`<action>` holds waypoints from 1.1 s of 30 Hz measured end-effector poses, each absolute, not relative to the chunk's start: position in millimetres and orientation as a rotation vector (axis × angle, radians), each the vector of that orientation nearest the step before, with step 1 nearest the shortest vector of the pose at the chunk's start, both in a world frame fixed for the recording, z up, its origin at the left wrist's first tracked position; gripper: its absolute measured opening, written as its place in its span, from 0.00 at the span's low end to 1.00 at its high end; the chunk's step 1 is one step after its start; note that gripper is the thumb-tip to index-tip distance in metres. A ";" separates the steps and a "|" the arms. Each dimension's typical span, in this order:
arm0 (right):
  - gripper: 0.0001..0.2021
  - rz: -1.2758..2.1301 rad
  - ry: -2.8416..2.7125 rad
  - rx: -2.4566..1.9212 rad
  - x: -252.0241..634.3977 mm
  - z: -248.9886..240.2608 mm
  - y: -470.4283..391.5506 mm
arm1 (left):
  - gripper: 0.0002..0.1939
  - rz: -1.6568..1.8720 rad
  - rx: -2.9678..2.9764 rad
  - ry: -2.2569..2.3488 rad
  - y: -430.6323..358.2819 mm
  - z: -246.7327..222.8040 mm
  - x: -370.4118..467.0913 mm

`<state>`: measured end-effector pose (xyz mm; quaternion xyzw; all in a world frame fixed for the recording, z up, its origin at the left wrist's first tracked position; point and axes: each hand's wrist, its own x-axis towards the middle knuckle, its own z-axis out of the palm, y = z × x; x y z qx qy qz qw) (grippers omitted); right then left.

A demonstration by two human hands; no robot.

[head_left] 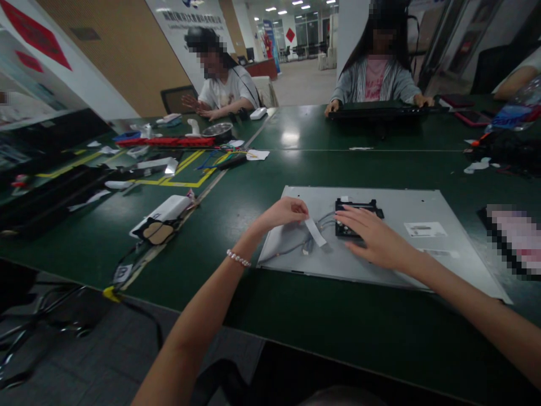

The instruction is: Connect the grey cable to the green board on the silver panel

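Observation:
A flat silver-grey panel lies on the green table, with two white labels on its right part. My left hand is closed on one end of a white strip, which hangs over the panel's left part. Grey cables run on the panel beneath and beside the strip. My right hand has its fingers spread over a black bracket-like part on the panel and partly hides it. Whether the fingertips press on that part is hard to tell.
On the green table, a white and black device with a cable stands at the left. A phone-like object lies at the right edge. Across the table, one person sits, and another holds a black panel.

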<state>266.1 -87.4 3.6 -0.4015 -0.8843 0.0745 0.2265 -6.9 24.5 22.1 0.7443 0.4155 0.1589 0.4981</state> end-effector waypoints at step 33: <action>0.12 -0.009 -2.533 -0.851 215.5 -17.4 -88.4 | 0.11 0.320 2.452 1.038 12.5 22.5 3.3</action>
